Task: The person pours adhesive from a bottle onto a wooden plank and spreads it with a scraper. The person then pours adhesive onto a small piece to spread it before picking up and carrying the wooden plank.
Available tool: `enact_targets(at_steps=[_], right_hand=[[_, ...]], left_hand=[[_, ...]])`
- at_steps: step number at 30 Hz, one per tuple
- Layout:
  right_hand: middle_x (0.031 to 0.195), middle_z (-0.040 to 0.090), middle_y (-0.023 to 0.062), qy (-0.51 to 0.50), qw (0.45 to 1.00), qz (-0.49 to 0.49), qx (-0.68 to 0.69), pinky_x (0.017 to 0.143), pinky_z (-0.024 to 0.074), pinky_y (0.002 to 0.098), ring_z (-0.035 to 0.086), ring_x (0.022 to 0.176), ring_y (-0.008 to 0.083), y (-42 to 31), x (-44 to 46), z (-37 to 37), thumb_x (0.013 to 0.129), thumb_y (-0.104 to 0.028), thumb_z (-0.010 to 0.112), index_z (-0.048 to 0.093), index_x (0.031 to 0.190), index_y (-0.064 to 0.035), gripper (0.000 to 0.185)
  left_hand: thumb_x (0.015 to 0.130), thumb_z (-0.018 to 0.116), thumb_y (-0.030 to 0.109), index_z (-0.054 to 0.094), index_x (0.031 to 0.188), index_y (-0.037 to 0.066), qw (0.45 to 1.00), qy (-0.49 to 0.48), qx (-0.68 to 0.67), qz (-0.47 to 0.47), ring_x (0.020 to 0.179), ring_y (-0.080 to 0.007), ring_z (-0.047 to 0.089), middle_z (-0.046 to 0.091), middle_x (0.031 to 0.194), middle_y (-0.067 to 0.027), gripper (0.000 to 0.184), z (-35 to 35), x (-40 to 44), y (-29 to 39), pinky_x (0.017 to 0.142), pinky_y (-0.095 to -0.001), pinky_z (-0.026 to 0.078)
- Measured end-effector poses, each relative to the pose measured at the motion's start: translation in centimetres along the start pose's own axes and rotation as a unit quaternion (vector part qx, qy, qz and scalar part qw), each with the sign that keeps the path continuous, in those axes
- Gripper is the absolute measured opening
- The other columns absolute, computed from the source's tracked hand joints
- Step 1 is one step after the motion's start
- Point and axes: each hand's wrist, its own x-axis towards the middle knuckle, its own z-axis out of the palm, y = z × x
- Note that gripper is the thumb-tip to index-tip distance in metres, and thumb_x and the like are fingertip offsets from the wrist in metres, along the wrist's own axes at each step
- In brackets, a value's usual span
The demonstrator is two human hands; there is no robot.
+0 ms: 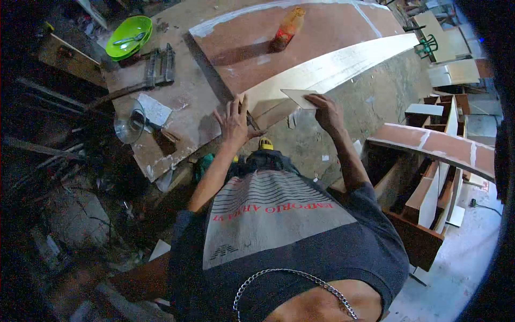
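Note:
My left hand (234, 124) lies with its fingers spread on the near left corner of a curved panel, by its dark edge. Between the fingers and thumb of my right hand (328, 111) is a thin, pale flat piece (299, 99), held over the pale curved edge strip (327, 64). The reddish-brown panel top (241, 53) has white smears along its far border. On it stands a bottle (288, 31) with a red and orange label. A green clamp (426, 46) grips the far right end of the strip.
Green bowls (129, 38) with a spoon sit at the upper left of the worktable (185, 121). Nearer are a metal clamp (161, 67), a clear bowl (129, 124) and a white sheet (154, 109). A second curved panel (402, 136) and wooden frames stand at the right.

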Motion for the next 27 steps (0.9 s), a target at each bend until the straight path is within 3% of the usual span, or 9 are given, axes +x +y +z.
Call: enact_targets(at_steps=[2, 11, 14, 16, 18, 21, 23, 25, 27], right_hand=[[0.120, 0.070, -0.0006, 0.045, 0.998, -0.038, 0.009, 0.083, 0.0560, 0.0377, 0.068, 0.104, 0.0268, 2.8, 1.7, 3.2, 0.081, 0.003, 0.053, 0.073, 0.114, -0.0197, 0.045], [0.122, 0.069, 0.0111, 0.052, 0.995, -0.044, -0.067, 0.086, 0.0556, 0.0405, 0.067, 0.106, 0.0310, 5.4, 2.6, 6.9, 0.083, 0.004, 0.051, 0.070, 0.121, -0.0148, 0.046], [0.114, 0.070, 0.0111, -0.022, 0.998, -0.044, -0.045, 0.085, 0.0546, 0.0455, 0.066, 0.105, 0.0326, 0.6, -0.7, 5.4, 0.079, -0.004, 0.059, 0.069, 0.117, -0.0150, 0.040], [0.116, 0.070, 0.0094, 0.016, 0.987, -0.144, -0.064, 0.089, 0.0549, 0.0440, 0.067, 0.108, 0.0314, -1.3, -3.3, 5.1, 0.079, -0.005, 0.061, 0.068, 0.120, -0.0153, 0.043], [0.114, 0.072, 0.0077, -0.016, 0.987, -0.148, -0.055, 0.093, 0.0541, 0.0413, 0.068, 0.107, 0.0306, -2.0, -3.9, 4.2, 0.079, -0.005, 0.061, 0.069, 0.121, -0.0158, 0.044], [0.112, 0.072, 0.0098, -0.055, 0.994, -0.003, 0.098, 0.091, 0.0542, 0.0406, 0.069, 0.104, 0.0309, 0.4, -1.8, 3.6, 0.086, -0.007, 0.054, 0.070, 0.119, -0.0163, 0.038], [0.112, 0.071, 0.0142, -0.035, 0.997, 0.059, -0.027, 0.087, 0.0552, 0.0418, 0.069, 0.100, 0.0346, 2.2, 2.2, 2.1, 0.090, -0.007, 0.051, 0.071, 0.119, -0.0146, 0.036], [0.106, 0.073, 0.0132, -0.008, 0.992, 0.100, -0.080, 0.085, 0.0552, 0.0461, 0.070, 0.096, 0.0339, 7.6, 5.5, 3.6, 0.086, -0.009, 0.060, 0.071, 0.120, -0.0213, 0.038], [0.102, 0.074, 0.0117, -0.025, 0.984, 0.144, -0.102, 0.081, 0.0558, 0.0471, 0.071, 0.094, 0.0324, 7.1, 7.5, 1.8, 0.083, -0.013, 0.065, 0.072, 0.116, -0.0249, 0.035]], left_hand=[[0.051, 0.084, 0.068, 0.014, 0.160, 0.023, 1.000, -0.008, -0.004, -0.011, 0.144, -0.0343, 0.032, 0.025, 0.162, -0.0062, 0.137, -0.9, -0.1, 0.4, 0.108, -0.0789, 0.015], [0.048, 0.086, 0.067, 0.016, 0.160, 0.026, 0.999, -0.004, -0.042, -0.035, 0.142, -0.0387, 0.035, 0.025, 0.163, -0.0011, 0.138, -0.8, -0.3, 0.5, 0.108, -0.0800, 0.015], [0.048, 0.085, 0.069, 0.016, 0.160, 0.026, 0.998, -0.010, -0.042, -0.041, 0.142, -0.0388, 0.035, 0.023, 0.164, -0.0002, 0.138, 0.0, -0.1, 0.1, 0.108, -0.0803, 0.014], [0.048, 0.084, 0.070, 0.016, 0.160, 0.026, 0.998, -0.009, -0.043, -0.042, 0.142, -0.0391, 0.035, 0.022, 0.164, 0.0003, 0.138, 0.3, 0.0, 0.1, 0.108, -0.0804, 0.014], [0.048, 0.085, 0.069, 0.016, 0.160, 0.026, 0.998, -0.032, -0.027, -0.047, 0.142, -0.0400, 0.036, 0.018, 0.165, 0.0008, 0.138, 0.3, -0.1, -0.1, 0.108, -0.0799, 0.014], [0.048, 0.084, 0.070, 0.015, 0.160, 0.027, 0.999, -0.023, -0.024, -0.042, 0.142, -0.0414, 0.035, 0.015, 0.166, 0.0022, 0.138, 2.1, 0.1, -1.0, 0.109, -0.0794, 0.015], [0.048, 0.084, 0.071, 0.015, 0.160, 0.027, 0.998, -0.024, -0.034, -0.044, 0.142, -0.0414, 0.035, 0.015, 0.166, 0.0031, 0.138, 0.8, 0.0, -0.4, 0.109, -0.0789, 0.016], [0.048, 0.083, 0.071, 0.014, 0.160, 0.027, 0.998, -0.022, -0.045, -0.047, 0.142, -0.0413, 0.035, 0.014, 0.166, 0.0040, 0.139, 0.6, -0.1, -0.1, 0.109, -0.0785, 0.017], [0.049, 0.083, 0.072, 0.012, 0.160, 0.028, 0.998, -0.023, -0.019, -0.054, 0.142, -0.0412, 0.035, 0.013, 0.167, 0.0043, 0.139, 0.5, -0.2, 0.1, 0.109, -0.0782, 0.019]])
